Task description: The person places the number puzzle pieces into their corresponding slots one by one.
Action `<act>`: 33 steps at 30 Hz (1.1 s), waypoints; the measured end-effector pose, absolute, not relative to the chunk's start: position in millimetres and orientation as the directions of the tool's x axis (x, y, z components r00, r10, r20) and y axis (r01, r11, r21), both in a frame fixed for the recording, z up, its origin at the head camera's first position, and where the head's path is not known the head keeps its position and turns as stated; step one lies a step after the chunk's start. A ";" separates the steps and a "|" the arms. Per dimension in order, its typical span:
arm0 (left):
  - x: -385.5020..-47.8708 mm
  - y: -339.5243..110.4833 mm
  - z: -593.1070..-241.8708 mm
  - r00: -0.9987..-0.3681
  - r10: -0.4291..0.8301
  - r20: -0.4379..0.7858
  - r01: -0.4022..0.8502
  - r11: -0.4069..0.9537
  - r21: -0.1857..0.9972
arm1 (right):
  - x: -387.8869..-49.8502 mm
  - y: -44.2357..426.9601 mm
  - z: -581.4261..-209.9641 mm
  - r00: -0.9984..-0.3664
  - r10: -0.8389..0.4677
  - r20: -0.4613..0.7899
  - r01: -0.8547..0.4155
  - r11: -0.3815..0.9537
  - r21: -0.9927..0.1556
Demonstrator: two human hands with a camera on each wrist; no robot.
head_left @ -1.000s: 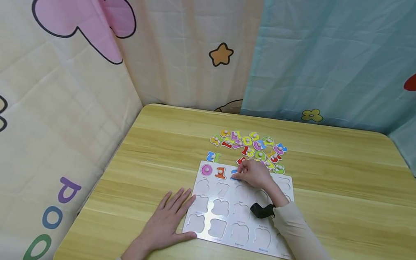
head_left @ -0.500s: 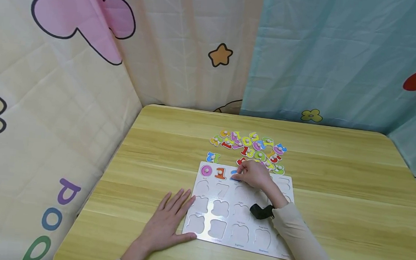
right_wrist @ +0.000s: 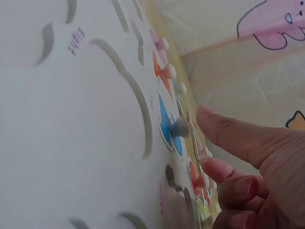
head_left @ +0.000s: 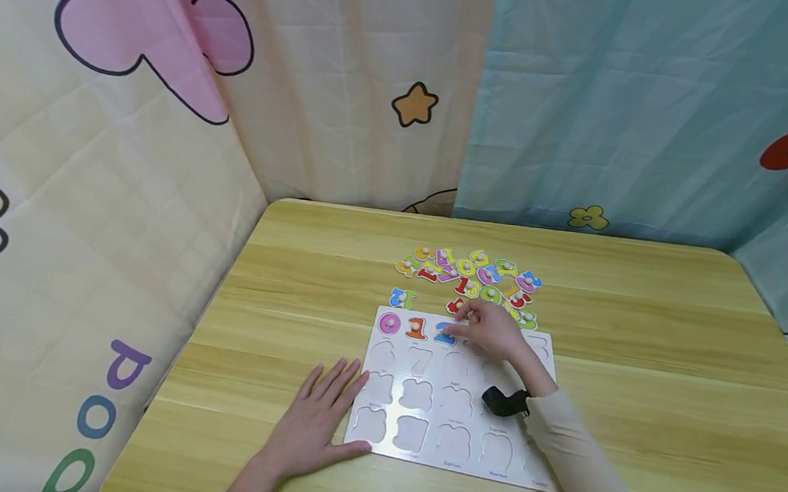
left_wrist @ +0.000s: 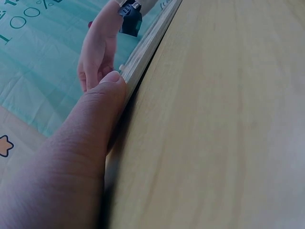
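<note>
A white number puzzle board (head_left: 435,414) lies on the table, with rows of cut-out recesses. Its top row holds a pink 0 (head_left: 389,324), an orange 1 (head_left: 416,328) and a blue 2 (head_left: 444,332), each with a small knob. My right hand (head_left: 495,331) hovers over the blue 2; in the right wrist view, thumb and index finger are parted and clear of its knob (right_wrist: 180,127). Flat with fingers spread, my left hand (head_left: 315,427) rests at the board's left edge, its thumb (left_wrist: 112,81) against the lower left corner.
Behind the board is a scattered cluster of colourful number pieces (head_left: 465,268) with knobs. A blue and green 12 piece (head_left: 402,298) lies apart, just above the board's top left. Printed curtains (head_left: 349,117) stand round the wooden table (head_left: 651,362).
My right hand has let go of the blue 2's knob and shifted slightly right, so more of the piece shows. The left hand stays in place.
</note>
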State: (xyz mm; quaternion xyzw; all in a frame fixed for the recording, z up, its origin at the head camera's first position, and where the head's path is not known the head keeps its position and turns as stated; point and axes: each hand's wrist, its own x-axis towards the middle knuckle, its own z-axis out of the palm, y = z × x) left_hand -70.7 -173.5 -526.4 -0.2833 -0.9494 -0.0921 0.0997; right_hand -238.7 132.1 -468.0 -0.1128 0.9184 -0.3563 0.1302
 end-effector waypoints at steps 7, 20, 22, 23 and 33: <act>-71.4 -173.9 -527.2 -0.810 0.520 0.271 0.565 0.816 0.122 | -251.4 171.2 -467.3 -0.977 -0.176 -0.122 -0.030 0.675 -0.737; -71.8 -173.8 -527.4 -0.812 0.519 0.269 0.565 0.814 0.136 | -255.5 231.6 -471.4 -0.992 -0.030 -0.125 0.065 0.718 -0.693; -72.2 -174.0 -527.9 -0.813 0.517 0.269 0.563 0.815 0.135 | -255.4 234.8 -472.3 -0.990 -0.026 -0.137 0.076 0.721 -0.688; -72.2 -174.2 -528.3 -0.814 0.516 0.266 0.562 0.817 0.133 | -255.4 236.1 -473.2 -0.989 -0.021 -0.144 0.084 0.722 -0.687; -71.8 -174.5 -528.7 -0.821 0.515 0.245 0.554 0.822 0.130 | -254.8 237.1 -477.5 -0.983 -0.022 -0.184 0.107 0.743 -0.661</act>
